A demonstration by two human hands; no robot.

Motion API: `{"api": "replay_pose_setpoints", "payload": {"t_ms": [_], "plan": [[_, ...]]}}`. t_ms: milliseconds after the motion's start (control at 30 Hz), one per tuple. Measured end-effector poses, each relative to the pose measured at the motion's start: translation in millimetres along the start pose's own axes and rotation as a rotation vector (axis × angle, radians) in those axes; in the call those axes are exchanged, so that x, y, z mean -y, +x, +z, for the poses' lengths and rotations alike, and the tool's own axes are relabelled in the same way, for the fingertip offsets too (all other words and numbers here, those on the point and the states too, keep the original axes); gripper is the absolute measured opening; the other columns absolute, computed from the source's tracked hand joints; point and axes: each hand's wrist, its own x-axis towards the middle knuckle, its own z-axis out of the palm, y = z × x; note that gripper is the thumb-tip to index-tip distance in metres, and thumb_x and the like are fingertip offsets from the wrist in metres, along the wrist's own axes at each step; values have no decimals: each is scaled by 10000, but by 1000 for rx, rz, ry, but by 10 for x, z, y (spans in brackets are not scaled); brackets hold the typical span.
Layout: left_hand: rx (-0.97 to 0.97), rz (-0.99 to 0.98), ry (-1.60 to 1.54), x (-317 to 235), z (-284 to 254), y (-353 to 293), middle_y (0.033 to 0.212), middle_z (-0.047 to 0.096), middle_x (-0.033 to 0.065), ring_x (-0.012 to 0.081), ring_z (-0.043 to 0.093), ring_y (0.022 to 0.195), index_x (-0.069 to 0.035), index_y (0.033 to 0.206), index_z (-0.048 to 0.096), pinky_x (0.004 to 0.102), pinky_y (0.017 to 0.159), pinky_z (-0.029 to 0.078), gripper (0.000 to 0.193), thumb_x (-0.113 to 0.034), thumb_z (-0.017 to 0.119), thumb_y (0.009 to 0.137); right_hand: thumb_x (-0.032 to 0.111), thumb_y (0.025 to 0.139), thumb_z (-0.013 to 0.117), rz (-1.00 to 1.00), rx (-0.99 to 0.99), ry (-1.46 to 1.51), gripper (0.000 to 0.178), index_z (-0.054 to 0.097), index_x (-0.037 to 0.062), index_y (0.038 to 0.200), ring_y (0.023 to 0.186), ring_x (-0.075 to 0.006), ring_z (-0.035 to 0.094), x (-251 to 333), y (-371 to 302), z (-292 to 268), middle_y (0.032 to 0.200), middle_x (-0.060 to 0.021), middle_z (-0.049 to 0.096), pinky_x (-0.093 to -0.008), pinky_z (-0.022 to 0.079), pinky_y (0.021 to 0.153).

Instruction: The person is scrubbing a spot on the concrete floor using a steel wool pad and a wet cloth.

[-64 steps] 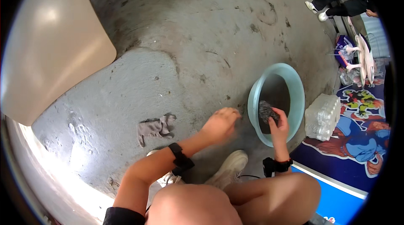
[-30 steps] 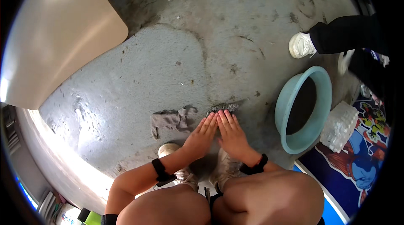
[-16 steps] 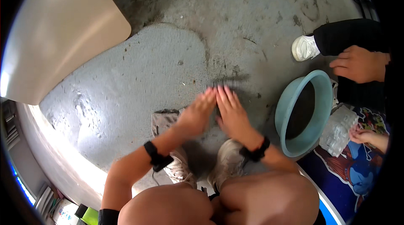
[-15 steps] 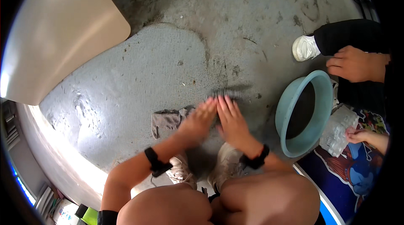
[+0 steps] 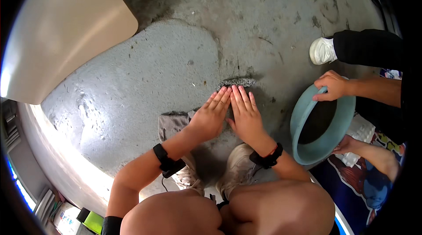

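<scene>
Head view: left hand point(image 5: 210, 115) and right hand point(image 5: 247, 118) flat, fingers straight, nearly together, at near edge of grey fibrous pad point(image 5: 239, 82). Right, co-worker's hands point(image 5: 332, 86) hold blue basin point(image 5: 297, 114)

No words or numbers can be read. A white package point(image 5: 66, 217), well behind and to the left of the left grip point(image 5: 207, 120), bears coloured print point(image 5: 70, 221) too small to make out.

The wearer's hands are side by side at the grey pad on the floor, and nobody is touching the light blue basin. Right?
No: the head view shows another person's two hands on the light blue basin. The wearer's left hand and right hand are indeed side by side at the grey pad.
</scene>
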Motion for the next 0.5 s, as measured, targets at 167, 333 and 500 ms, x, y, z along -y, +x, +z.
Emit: {"api": "replay_pose_setpoints", "payload": {"t_ms": [167, 333, 500], "plan": [[144, 40, -6, -268, 238, -357, 1619, 258, 255, 372, 215, 1528, 136, 1488, 330, 450, 1251, 185, 771, -201, 563, 834, 335, 783, 766, 28, 148, 74, 892, 388, -49, 1495, 1517, -331, 234, 191, -474, 15, 1613, -165, 304, -534, 182, 1229], [221, 85, 35, -449, 299, -484, 1626, 242, 261, 363, 205, 1534, 144, 1497, 307, 444, 1254, 160, 795, -269, 541, 859, 361, 780, 777, 85, 242, 65, 920, 380, -57, 1497, 1524, -331, 212, 324, -715, 21, 1612, -177, 293, -556, 176, 1224], [57, 32, 93, -79, 114, 94, 1618, 255, 267, 373, 214, 1529, 148, 1496, 301, 455, 1253, 164, 800, -261, 544, 853, 349, 783, 773, 74, 62, 5, 906, 383, -60, 1491, 1516, -323, 236, -14, -35, -76, 1597, -179, 322, -545, 174, 1230]]}}
